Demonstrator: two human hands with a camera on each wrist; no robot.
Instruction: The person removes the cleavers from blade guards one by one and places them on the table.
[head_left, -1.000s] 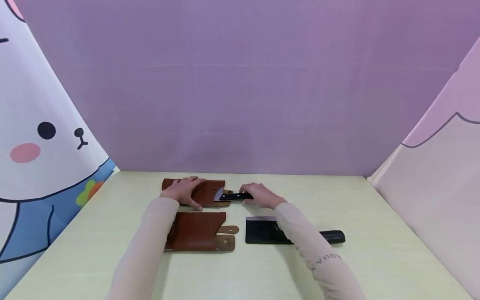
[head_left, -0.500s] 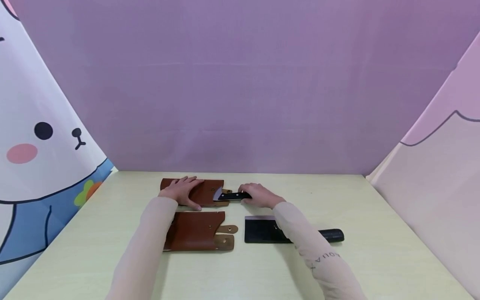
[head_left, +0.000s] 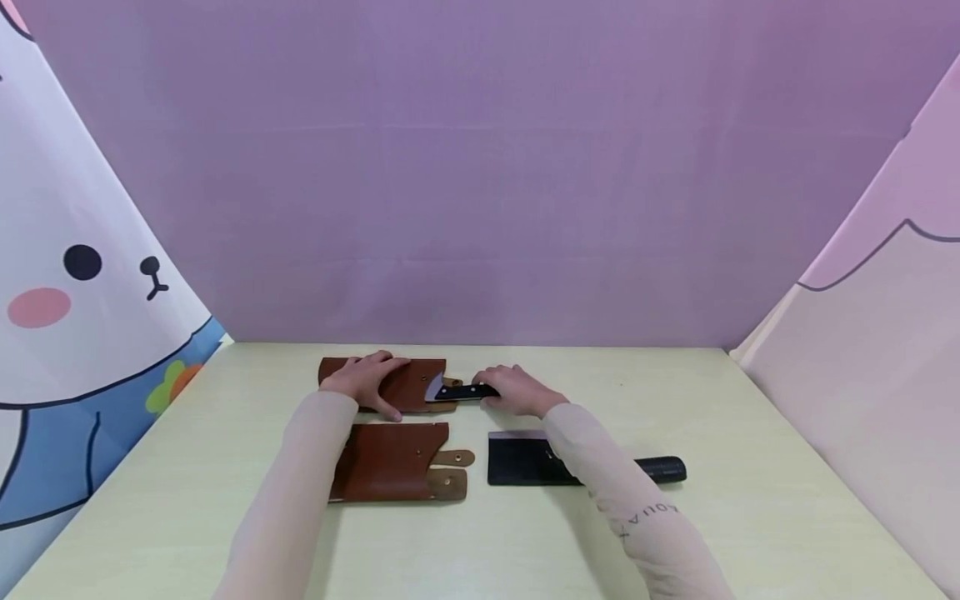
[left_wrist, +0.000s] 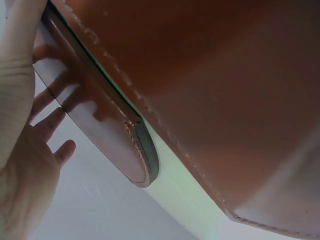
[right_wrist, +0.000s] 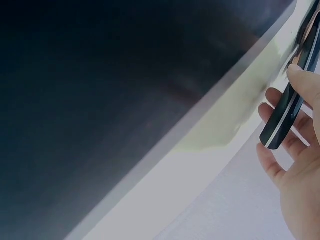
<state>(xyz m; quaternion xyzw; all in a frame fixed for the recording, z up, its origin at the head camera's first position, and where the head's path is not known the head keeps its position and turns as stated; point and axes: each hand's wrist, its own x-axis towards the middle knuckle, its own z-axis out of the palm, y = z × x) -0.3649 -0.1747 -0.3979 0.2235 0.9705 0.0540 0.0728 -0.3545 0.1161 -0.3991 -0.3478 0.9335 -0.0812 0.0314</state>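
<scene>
At the back of the table lies a brown leather knife sheath [head_left: 408, 385]. My left hand [head_left: 365, 381] rests over its left half, fingers spread, thumb at the near edge. In the left wrist view several fingertips [left_wrist: 64, 151] show against that leather. A knife with a black riveted handle [head_left: 465, 392] has part of its blade showing at the sheath's right opening; the remainder is hidden inside. Thumb and fingers of my right hand [head_left: 519, 390] grip the handle's end, and the right wrist view shows the thumb pressed along the black handle [right_wrist: 285, 117].
A second, larger brown sheath [head_left: 393, 462] with two snap straps lies nearer, below my left forearm. A black cleaver [head_left: 525, 462] lies to its right, partly hidden by my right sleeve [head_left: 600, 471]. A purple cloth [head_left: 480, 208] hangs behind the pale table [head_left: 480, 550].
The whole head view has shifted slightly, so things sit a touch further left. Both hands keep their places on the sheath and the knife handle.
</scene>
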